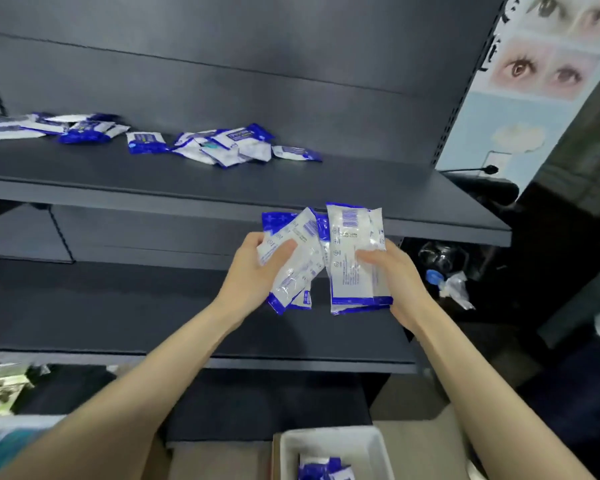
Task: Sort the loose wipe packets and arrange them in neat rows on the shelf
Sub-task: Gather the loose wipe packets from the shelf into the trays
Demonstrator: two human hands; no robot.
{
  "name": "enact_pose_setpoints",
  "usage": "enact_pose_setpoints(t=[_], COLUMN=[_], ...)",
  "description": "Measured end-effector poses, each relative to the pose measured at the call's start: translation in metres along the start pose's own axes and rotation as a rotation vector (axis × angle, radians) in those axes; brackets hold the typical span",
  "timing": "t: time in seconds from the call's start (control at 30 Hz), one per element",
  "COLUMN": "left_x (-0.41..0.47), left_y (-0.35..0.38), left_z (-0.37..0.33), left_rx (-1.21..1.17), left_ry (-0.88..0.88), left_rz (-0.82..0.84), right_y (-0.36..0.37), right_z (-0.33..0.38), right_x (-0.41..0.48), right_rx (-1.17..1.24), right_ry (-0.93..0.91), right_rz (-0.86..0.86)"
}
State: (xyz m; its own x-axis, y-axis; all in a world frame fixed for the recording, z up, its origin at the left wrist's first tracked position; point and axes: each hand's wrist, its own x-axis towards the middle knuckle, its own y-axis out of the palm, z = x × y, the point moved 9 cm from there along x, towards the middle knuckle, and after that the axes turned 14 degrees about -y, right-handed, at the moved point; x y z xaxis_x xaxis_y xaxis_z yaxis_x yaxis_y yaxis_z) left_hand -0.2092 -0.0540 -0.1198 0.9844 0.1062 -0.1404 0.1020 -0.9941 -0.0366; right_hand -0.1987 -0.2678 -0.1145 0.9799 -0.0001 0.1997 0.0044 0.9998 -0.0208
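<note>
A dark grey shelving unit (257,81) filled most of the frame, with its upper shelf (222,188) crossing the middle and its lower shelf (118,306) beneath. A poster (541,64) of eyes hung at the upper right. At the bottom centre stood a white bin (291,452) with a few blue packets (326,471) inside. Loose wipe packets (222,147) lay in untidy heaps along the back of the upper shelf, from the left edge to the centre. At the centre of the frame, before the upper shelf's front edge, the left hand (253,271) gripped a fanned bundle (295,261) of packets, thumb curled across its face. The right hand (399,271) clamped a straighter stack (354,265), thumb pressed on top, and the two lots touched
</note>
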Motion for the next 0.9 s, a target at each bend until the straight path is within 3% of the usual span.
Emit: enact_pose_setpoints(t=[0.47, 0.9], left_x=[0.039, 0.046], left_y=[0.084, 0.169], left_z=[0.242, 0.516], left_rx=[0.35, 0.639], left_ry=[-0.459, -0.806], left_rz=[0.218, 0.24], right_y=[-0.08, -0.165], right_z=[-0.238, -0.507], right_x=[-0.078, -0.134], right_rx=[-0.143, -0.397], right_ry=[0.456, 0.72], right_rz=[-0.06, 0.118])
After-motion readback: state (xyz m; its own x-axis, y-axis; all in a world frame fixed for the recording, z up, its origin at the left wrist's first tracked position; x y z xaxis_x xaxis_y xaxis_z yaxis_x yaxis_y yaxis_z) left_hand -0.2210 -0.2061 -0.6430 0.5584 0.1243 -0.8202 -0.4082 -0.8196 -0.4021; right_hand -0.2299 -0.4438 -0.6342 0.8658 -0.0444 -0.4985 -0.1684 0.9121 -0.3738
